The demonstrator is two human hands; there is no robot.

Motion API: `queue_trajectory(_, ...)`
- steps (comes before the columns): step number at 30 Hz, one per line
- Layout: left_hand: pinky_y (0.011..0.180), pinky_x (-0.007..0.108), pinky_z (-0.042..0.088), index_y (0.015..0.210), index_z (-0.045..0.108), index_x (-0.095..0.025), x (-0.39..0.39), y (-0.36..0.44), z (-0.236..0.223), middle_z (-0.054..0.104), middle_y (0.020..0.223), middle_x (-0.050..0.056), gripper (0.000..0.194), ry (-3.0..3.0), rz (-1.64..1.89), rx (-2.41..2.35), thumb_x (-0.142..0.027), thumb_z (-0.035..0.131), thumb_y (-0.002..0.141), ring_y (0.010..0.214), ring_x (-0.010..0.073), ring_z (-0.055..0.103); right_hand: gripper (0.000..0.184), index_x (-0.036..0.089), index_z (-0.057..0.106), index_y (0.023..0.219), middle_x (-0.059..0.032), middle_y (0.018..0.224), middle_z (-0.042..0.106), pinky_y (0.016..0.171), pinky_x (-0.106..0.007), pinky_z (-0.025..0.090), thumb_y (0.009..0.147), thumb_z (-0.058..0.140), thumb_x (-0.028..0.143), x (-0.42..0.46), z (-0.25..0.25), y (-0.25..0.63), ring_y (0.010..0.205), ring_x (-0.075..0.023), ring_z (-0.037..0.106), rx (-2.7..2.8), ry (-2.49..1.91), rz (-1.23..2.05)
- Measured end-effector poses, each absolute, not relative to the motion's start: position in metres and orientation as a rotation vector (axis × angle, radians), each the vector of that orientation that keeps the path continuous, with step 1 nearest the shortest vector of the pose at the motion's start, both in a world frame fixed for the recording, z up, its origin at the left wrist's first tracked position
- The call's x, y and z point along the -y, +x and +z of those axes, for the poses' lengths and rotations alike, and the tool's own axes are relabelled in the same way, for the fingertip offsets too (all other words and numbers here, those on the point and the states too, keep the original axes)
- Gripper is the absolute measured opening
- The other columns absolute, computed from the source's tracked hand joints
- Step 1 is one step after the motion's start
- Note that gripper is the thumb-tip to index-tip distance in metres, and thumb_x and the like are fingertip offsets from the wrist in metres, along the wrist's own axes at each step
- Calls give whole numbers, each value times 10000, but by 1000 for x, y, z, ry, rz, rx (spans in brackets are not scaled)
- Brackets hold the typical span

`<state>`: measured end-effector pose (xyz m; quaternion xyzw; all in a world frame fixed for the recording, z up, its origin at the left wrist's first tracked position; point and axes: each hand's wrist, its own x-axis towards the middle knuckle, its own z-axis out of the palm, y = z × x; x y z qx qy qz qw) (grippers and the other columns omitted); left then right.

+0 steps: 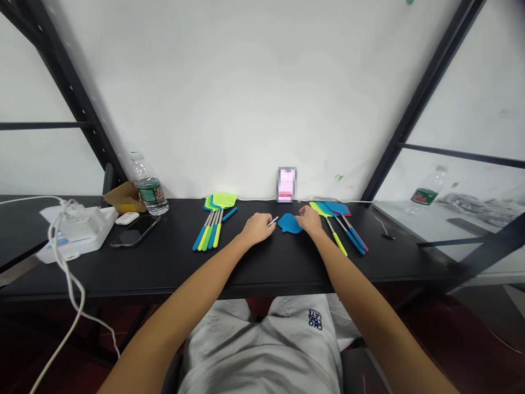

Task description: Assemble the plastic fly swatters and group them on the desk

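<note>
At the centre of the frame, above the black desk [164, 268], both hands are grasping. The left hand [258, 227] is closed around a slim silver metal rod [273, 221], its bare end slanting toward the upper right. The right hand [310, 220] pinches the right edge of a flat blue plastic swatter head [289, 223], probably to steady the thin piece; whether it touches the desk, I cannot tell. Left of centre, green, yellow and blue plastic swatters [212, 236] lie fanned, handles toward the bottom, perhaps for separate access.
</note>
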<state>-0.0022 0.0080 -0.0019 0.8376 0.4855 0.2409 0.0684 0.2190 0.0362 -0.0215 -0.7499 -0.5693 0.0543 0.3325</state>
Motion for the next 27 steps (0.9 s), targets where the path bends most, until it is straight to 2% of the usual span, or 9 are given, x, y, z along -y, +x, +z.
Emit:
queue_trajectory(6,669,267,436,819,671,-220,-11,-4,-5,707,889,49,152,2536,599,-1549,-342,582,833,855,206,637,189,178,659,931,-83,965,682,774,-298,452,785,593,279,-37,-20,219,927,-222,630,1488,-1949,51)
queue_trajectory(10,678,270,438,809,655,-212,-13,-5,-5,700,933,55,134,2548,604,-1544,-333,601,822,887,208,629,159,180,661,876,-91,935,676,746,-305,449,771,585,272,-37,-21,219,890,-224,628,1497,-1965,35)
queue_trajectory(22,659,272,418,801,619,-210,-17,-8,-3,683,928,56,203,2516,561,-1516,-413,630,806,868,214,618,142,184,670,838,-105,894,671,741,-318,460,743,609,270,-40,-25,222,874,-236,630,1542,-1998,52)
queue_trajectory(27,647,274,417,825,618,-213,-17,-9,-2,682,923,59,224,2522,530,-1517,-435,627,795,860,218,619,139,184,670,842,-112,936,675,729,-329,459,748,601,261,-37,-21,220,879,-249,633,1546,-2020,88)
